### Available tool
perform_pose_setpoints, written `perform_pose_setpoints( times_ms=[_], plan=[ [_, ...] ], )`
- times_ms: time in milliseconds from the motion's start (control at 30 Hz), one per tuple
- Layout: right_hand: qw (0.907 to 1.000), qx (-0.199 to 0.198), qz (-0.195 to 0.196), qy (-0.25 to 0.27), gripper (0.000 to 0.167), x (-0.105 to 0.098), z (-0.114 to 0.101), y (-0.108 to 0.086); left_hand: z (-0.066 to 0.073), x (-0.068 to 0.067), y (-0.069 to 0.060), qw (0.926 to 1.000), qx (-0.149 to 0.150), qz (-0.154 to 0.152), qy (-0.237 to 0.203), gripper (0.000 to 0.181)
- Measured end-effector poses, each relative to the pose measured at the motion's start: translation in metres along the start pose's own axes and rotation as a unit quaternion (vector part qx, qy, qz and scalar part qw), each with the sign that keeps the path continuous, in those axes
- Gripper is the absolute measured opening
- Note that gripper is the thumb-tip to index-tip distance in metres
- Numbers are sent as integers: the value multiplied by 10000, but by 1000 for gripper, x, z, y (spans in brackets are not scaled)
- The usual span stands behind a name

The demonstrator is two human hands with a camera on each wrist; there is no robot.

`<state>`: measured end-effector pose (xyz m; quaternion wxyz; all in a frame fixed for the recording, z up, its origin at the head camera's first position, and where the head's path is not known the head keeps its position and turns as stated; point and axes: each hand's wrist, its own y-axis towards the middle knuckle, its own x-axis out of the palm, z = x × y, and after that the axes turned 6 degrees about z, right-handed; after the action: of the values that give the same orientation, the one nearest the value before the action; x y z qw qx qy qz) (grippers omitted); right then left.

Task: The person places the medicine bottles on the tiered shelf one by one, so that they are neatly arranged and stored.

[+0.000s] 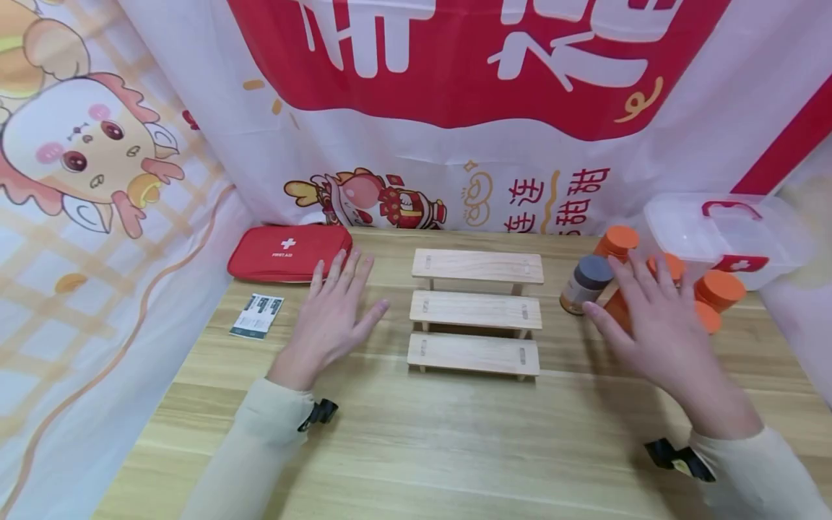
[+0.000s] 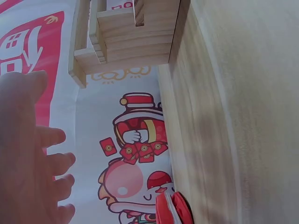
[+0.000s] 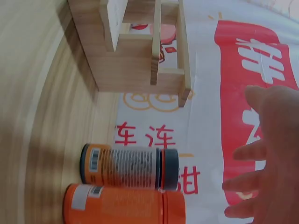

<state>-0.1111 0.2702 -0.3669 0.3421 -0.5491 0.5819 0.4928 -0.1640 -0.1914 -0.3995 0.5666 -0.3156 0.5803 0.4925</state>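
Note:
My left hand (image 1: 333,318) hovers with spread fingers near the front edge of a red first-aid pouch (image 1: 286,254), holding nothing. Left of that hand lies a small printed packet (image 1: 257,315). My right hand (image 1: 664,336) is held above a group of bottles, fingers extended, and hides part of them. Among these are a grey-capped bottle (image 1: 586,284) and several orange ones, one with an orange cap (image 1: 720,289). The right wrist view shows the grey-capped bottle (image 3: 126,165) upright beside an orange bottle (image 3: 121,205), both apart from the right hand (image 3: 280,149).
Between the hands stands a three-tier wooden step rack (image 1: 475,310). At the back right is a clear plastic box (image 1: 734,224) with a red handle and latch. A printed cloth (image 1: 403,159) hangs behind the wooden table (image 1: 448,440), and another covers the left side.

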Motion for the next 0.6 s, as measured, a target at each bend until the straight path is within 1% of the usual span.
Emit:
perform_pose_setpoints(
  times_ms=[133, 200, 233, 367, 433, 533, 600],
  plan=[
    [9985, 50, 341, 430, 89, -5, 9, -7, -2, -1, -3, 9998, -15, 45, -197, 83],
    [9960, 93, 635, 628, 83, -7, 14, -11, -3, -2, -5, 9993, -46, 100, -369, 82],
    [9938, 89, 850, 715, 78, -8, 16, -13, -3, -3, -6, 9987, -67, 138, -487, 81],
    [9804, 85, 1682, 1021, 59, -9, 26, -24, -5, -4, -10, 9947, -154, 267, -984, 75],
    [9707, 19, 2088, 1191, 52, -8, 31, -29, -7, -4, -12, 9913, -231, 341, -1247, 71],
    [9613, 142, 2399, 1344, 46, -6, 39, -35, -8, -3, -14, 9847, -391, 368, -1655, 64],
    [9589, 299, 2450, 1397, 45, -6, 44, -39, -9, -2, -15, 9795, -491, 308, -1930, 61]
  ],
)
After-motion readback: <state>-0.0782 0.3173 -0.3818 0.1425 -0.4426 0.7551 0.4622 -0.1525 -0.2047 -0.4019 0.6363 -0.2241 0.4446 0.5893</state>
